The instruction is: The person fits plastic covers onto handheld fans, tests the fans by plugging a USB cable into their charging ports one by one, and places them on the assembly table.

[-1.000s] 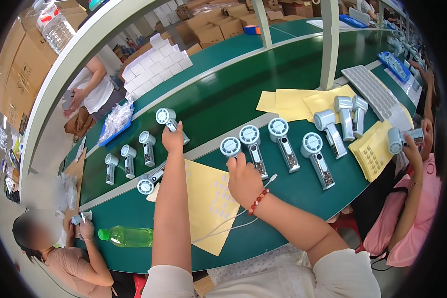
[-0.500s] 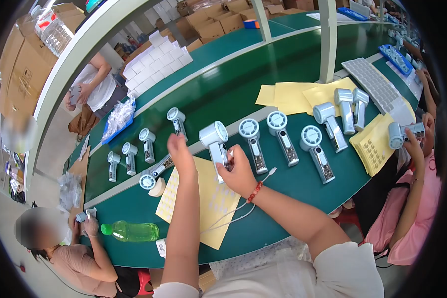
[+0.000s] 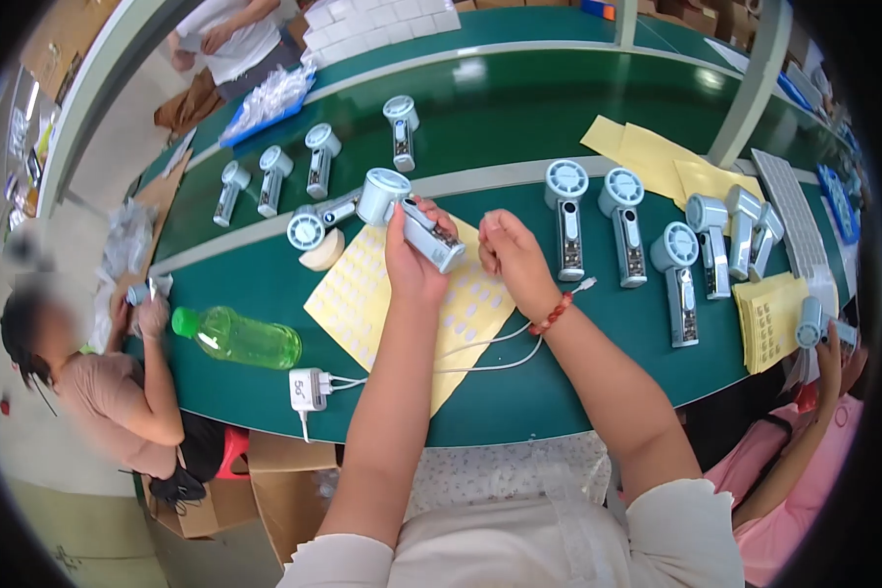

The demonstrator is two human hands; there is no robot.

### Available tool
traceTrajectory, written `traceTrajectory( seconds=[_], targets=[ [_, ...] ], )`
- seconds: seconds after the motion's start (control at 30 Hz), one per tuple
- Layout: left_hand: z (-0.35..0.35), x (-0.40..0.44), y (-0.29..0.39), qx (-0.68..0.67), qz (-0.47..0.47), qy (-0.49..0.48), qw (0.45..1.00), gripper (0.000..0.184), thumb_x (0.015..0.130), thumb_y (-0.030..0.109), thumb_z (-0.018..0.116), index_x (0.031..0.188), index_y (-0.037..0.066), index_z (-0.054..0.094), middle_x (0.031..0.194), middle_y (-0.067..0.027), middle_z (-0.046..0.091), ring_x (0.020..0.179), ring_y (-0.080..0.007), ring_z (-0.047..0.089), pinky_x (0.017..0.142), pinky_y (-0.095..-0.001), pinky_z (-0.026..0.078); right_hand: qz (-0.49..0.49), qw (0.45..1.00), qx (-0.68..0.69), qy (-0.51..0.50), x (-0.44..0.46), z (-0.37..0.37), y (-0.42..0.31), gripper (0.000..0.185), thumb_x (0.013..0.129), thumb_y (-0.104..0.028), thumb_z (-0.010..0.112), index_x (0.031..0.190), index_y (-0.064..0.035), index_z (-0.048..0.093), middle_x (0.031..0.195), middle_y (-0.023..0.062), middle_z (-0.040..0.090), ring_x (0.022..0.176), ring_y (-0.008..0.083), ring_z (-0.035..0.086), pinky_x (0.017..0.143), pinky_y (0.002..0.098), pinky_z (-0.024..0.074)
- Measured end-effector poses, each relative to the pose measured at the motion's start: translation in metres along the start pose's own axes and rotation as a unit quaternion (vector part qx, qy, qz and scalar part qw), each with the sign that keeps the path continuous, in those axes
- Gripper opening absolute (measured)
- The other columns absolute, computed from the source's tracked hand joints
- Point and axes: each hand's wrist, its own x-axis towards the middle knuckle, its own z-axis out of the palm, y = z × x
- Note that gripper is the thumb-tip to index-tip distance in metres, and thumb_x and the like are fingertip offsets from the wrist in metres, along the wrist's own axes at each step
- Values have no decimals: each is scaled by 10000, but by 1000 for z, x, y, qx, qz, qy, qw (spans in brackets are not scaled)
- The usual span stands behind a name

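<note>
My left hand (image 3: 414, 263) is wrapped round a pale blue handheld fan (image 3: 383, 196), its round head tilted up to the left and its handle pointing right. Beside the handle, apart from it, my right hand (image 3: 521, 263) has its fingers curled together; whatever they hold, if anything, is hidden. Under both hands lies a yellow sheet of small oval stickers (image 3: 355, 294). Right of my right hand, several similar fans lie in a row, the nearest being a fan with a dark lower handle (image 3: 570, 230). Another fan (image 3: 307, 230) lies by a cream round piece (image 3: 321, 251).
A green bottle (image 3: 240, 338) and a white charger (image 3: 308, 390) with cables are at the near left. Several fans, including one (image 3: 400, 132), stand on the far belt. A metal post (image 3: 752, 88) rises at the right. Co-workers sit on both sides.
The fan has passed from my right hand to my left, which came back from the far belt. My right hand has moved off it to the right. The view has shifted downward.
</note>
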Motion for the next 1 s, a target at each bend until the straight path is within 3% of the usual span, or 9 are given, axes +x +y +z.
traceTrajectory(
  seconds=[0.1, 0.2, 0.33, 0.6, 0.8, 1.0],
  targets=[
    [-6, 1, 9, -62, -19, -24, 998, 236, 944, 268, 540, 1050, 69, 474, 923, -53, 523, 824, -156, 541, 752, -295, 503, 113, 981, 136, -77, -7, 14, -6, 196, 983, -226, 489, 894, -53, 519, 644, -22, 426, 545, 67, 377, 518, 201, 311],
    [-10, -2, 17, -53, -1, -20, 998, 262, 916, 237, 588, 1036, 36, 469, 920, -52, 515, 830, -150, 534, 749, -279, 505, 154, 973, 127, -117, -8, 11, 2, 219, 977, -243, 504, 938, -32, 547, 665, -32, 451, 539, 48, 368, 505, 195, 295],
    [-14, 3, 21, -117, -12, -19, 993, 234, 940, 270, 560, 1040, 76, 478, 919, -50, 526, 830, -151, 541, 740, -287, 506, 176, 970, 96, -139, -10, 13, 5, 247, 984, -265, 490, 981, -28, 559, 668, -32, 455, 529, 33, 349, 499, 189, 286],
    [-11, 9, 11, -6, -14, -22, 1000, 275, 929, 261, 592, 1079, 68, 466, 920, -42, 517, 819, -140, 515, 728, -279, 493, 193, 966, 120, -120, -11, 16, 8, 249, 1003, -261, 444, 972, -33, 539, 659, -31, 447, 510, 30, 326, 481, 186, 267],
    [-7, 5, 24, 182, -31, -28, 982, 297, 901, 184, 628, 1122, 84, 457, 944, -42, 527, 855, -141, 534, 714, -289, 512, 254, 940, 171, -151, -11, 7, 7, 233, 1007, -244, 433, 966, -33, 523, 639, -31, 427, 483, 29, 302, 470, 186, 253],
    [-7, 1, 26, 175, -64, -85, 979, 346, 881, 202, 657, 1130, 85, 448, 957, -42, 525, 864, -143, 542, 716, -294, 516, 246, 943, 140, -176, -12, 5, 6, 228, 999, -227, 452, 959, -17, 533, 622, -36, 416, 475, 25, 297, 459, 191, 246]
  ],
)
